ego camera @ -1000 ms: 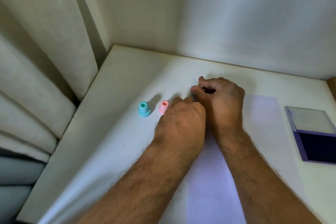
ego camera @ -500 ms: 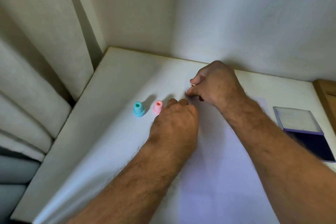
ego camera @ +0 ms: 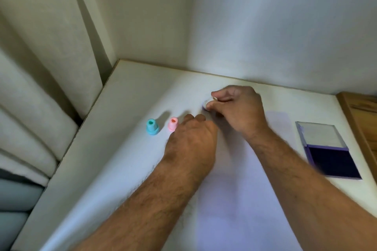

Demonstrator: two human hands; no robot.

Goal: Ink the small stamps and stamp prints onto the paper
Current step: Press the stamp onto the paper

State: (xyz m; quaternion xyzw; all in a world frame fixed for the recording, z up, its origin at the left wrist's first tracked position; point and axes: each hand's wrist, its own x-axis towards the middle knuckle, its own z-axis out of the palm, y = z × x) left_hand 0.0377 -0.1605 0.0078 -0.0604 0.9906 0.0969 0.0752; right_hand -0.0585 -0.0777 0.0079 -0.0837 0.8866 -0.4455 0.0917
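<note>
The right hand [ego camera: 236,112] reaches forward over the far end of the paper [ego camera: 240,199], knuckles up and fingers curled, thumb and forefinger pinched around a small stamp [ego camera: 206,106]. Only a pale, blurred bit of that stamp shows at the fingertips, with a dark inked edge low down; whether it touches the paper cannot be told. The right forearm runs back from the hand across the paper's right side.

The left hand [ego camera: 190,142] lies palm down on the paper's left edge, wrist straight, fingers bent forward with their tips hidden; it grasps nothing that shows, and whether the fingers are pressed flat or curled cannot be told. Just left of the paper's far corner stands a pink stamp [ego camera: 173,124], upright and right beside the left fingertips. A teal stamp [ego camera: 152,126] stands upright further left of the paper, apart from the pink one.

To the right of the paper, well apart from it, an ink pad [ego camera: 334,161] lies open on the table [ego camera: 122,98], its clear lid folded back on the far side.
</note>
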